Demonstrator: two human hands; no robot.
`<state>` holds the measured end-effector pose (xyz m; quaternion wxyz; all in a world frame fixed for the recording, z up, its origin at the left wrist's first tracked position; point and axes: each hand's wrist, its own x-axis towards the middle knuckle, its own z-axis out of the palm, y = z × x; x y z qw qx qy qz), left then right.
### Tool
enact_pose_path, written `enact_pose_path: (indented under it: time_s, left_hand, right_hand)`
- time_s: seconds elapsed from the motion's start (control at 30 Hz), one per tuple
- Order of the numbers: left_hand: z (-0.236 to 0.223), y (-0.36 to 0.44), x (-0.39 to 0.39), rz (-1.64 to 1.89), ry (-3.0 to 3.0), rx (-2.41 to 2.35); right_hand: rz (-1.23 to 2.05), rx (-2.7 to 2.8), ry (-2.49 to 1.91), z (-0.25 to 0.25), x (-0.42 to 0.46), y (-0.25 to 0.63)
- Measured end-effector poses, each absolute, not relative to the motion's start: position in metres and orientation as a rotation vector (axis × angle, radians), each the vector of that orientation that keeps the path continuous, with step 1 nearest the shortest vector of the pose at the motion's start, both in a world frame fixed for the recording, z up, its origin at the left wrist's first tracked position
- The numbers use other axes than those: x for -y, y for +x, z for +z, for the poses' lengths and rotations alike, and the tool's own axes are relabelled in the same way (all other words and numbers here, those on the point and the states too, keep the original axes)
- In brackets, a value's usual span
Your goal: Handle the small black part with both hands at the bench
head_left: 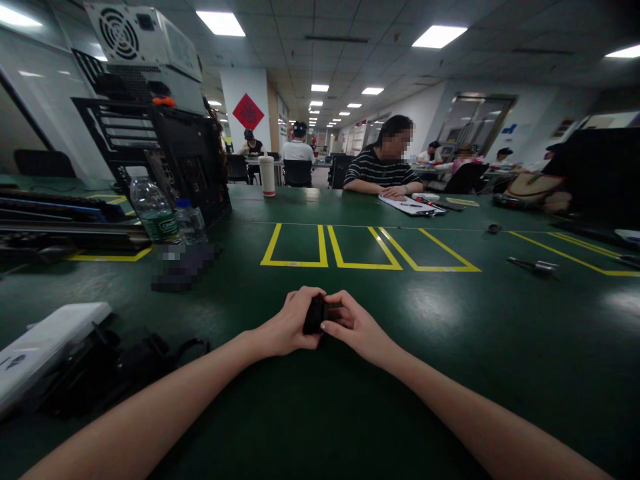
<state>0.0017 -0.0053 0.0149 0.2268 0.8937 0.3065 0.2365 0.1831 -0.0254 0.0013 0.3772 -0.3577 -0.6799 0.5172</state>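
Note:
Between my hands, just above or on the green table (350, 413), is a small black block-like object (314, 316); its exact kind does not show. My left hand (289, 323) wraps round it from the left, with the thumb on the near side. From the right, my right hand (357, 330) pinches at its edge with thumb and forefinger, the other fingers curled behind. Much of the object is hidden by my fingers. Yellow tape outlines (295, 264) lie on the table beyond my hands.
At left stand a black computer case (193, 167) topped by a power supply (145, 40), a plastic bottle (153, 207), a white box (55, 340) and black straps (135, 363). A metal tool (537, 267) lies right. Across the table sits a person (383, 163) by a clipboard (410, 205); a cup (267, 177) stands nearby.

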Motion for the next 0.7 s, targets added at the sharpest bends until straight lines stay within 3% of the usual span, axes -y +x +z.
enact_pose_path:
  time_s: [0.7]
  left_hand:
    - [0.0174, 0.0021, 0.0062, 0.64, 2.447, -0.857]
  right_hand:
    - [1.267, 1.74, -0.985, 0.0022, 0.0286, 0.1824]
